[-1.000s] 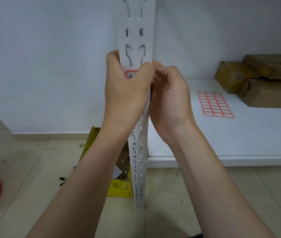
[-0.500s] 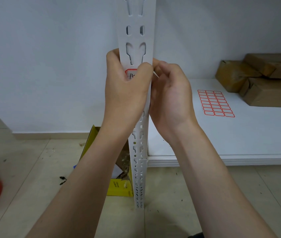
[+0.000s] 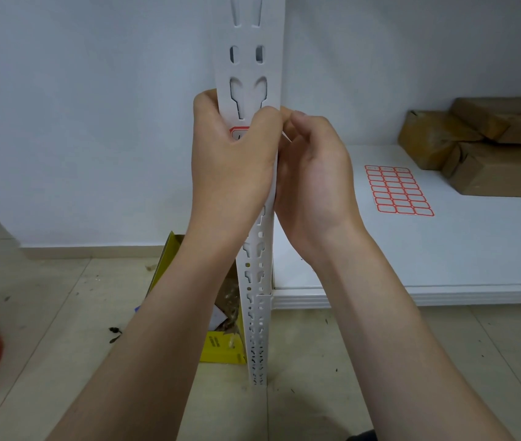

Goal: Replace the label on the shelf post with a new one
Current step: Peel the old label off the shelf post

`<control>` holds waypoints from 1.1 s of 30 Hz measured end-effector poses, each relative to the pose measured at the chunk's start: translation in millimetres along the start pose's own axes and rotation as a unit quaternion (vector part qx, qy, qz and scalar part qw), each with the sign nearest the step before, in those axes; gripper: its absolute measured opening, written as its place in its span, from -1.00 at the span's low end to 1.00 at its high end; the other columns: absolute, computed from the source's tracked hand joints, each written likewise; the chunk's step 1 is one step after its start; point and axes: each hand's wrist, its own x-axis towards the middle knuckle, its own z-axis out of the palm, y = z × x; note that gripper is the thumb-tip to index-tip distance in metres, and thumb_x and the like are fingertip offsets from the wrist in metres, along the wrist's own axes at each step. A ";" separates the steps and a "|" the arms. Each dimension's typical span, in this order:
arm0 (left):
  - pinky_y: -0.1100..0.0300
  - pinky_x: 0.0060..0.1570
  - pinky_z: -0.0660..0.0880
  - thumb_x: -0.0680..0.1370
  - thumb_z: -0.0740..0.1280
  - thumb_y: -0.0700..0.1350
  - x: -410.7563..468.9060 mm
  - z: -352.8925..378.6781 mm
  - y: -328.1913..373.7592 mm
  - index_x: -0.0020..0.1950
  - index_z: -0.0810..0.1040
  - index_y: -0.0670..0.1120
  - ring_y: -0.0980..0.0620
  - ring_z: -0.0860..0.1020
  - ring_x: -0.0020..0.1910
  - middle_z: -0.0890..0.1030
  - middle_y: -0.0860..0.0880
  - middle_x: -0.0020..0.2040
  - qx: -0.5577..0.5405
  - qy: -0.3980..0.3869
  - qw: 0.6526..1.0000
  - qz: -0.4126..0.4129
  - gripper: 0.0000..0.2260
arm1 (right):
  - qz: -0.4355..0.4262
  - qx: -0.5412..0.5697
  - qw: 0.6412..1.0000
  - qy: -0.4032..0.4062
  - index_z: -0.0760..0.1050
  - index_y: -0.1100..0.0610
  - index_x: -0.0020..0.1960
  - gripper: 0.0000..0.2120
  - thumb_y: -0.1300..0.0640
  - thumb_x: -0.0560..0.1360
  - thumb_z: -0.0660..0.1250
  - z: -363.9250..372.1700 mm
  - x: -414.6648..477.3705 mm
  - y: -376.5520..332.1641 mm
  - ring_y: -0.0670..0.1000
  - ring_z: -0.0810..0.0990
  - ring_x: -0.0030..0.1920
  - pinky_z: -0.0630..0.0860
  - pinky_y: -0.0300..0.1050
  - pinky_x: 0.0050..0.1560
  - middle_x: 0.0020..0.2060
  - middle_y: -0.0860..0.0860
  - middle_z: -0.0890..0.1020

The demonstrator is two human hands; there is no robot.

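- The post [image 3: 249, 58] is a white, upright metal strip punched with keyhole slots and small oval holes; it runs from the top of the view down to the tiled floor [image 3: 46, 297], at the left front corner of a low white shelf [image 3: 443, 249].
- The label [image 3: 239, 131] sits on the front face of the post, just under a large keyhole slot. Only its top left corner shows: white with a red border. The rest is under the left hand.
- Half a second ago a bit more of the label showed, with dark writing on it; now the left thumb covers that part. Both hands and the post are otherwise placed as before.
- The left hand [image 3: 232, 163] is wrapped around the post from the left, fingers behind it and the thumb pressed across the front over the label.
- The right hand [image 3: 311, 173] is curled against the post's right edge, fingers bent in towards the left thumb. A thin pale sliver sticks out between the hands; whether the right hand is pinching it, I cannot tell.
- A sheet [image 3: 398, 190] of red-bordered blank labels lies flat on the shelf, well right of the hands.
- Brown parcels [image 3: 482, 144] are stacked at the shelf's back right.
- A yellow box [image 3: 221, 345] stands open on the floor behind the post.
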 end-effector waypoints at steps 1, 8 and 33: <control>0.21 -0.20 0.51 0.54 0.31 -0.21 0.1 0.3 0.1 0.02 0.44 -0.06 0.15 0.53 -0.33 0.52 0.14 -0.28 -0.001 0.000 1.000 0.002 -0.89 | 0.000 0.000 1.000 -0.001 0.66 0.18 -0.17 -0.52 0.12 0.72 0.06 -0.2 0.4 0.0 -0.04 0.75 -0.20 0.67 -0.26 -0.13 -0.18 0.11 0.73; 0.18 -0.22 0.50 0.45 0.29 -0.13 0.3 0.3 -0.8 -0.05 0.43 -0.01 0.14 0.53 -0.34 0.51 0.16 -0.31 -0.006 0.001 1.000 0.005 -0.89 | -0.005 -0.031 1.000 0.003 0.63 0.16 -0.21 -0.55 0.11 0.70 0.07 -0.7 1.1 0.3 0.02 0.71 -0.16 0.65 -0.18 -0.12 -0.12 0.17 0.69; 0.05 0.05 0.69 0.61 0.07 -0.32 -3.4 -12.3 -6.2 0.37 0.56 -0.15 -0.08 0.73 0.08 0.74 -0.11 0.13 -0.130 -0.003 0.988 -0.080 -0.58 | -0.013 0.000 0.999 0.034 0.64 0.16 -0.01 -0.49 -0.02 0.78 -0.01 4.3 3.5 5.8 0.02 0.72 -0.19 0.66 -0.18 -0.14 -0.16 0.10 0.73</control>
